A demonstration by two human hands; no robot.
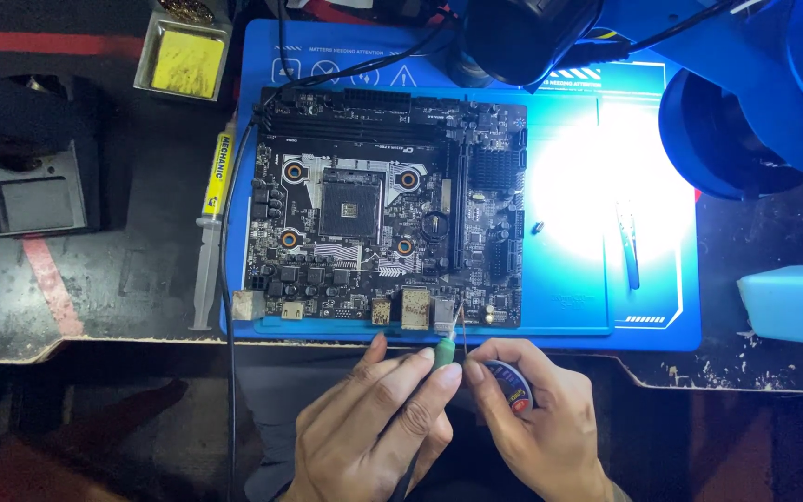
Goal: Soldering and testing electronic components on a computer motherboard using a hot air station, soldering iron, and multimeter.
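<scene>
Glare from the lamp washes out the right part of the blue mat [662, 316], and your wrists are cut off by the lower edge. Your left hand [374, 418] has its fingers [420, 395] closed round a green-handled soldering iron [445, 353], its tip just at the near edge of the motherboard [388, 204] by the rear ports. Your right hand [536, 423] pinches a small round spool [510, 386], mostly hidden by the fingers; its contents are hard to make out.
</scene>
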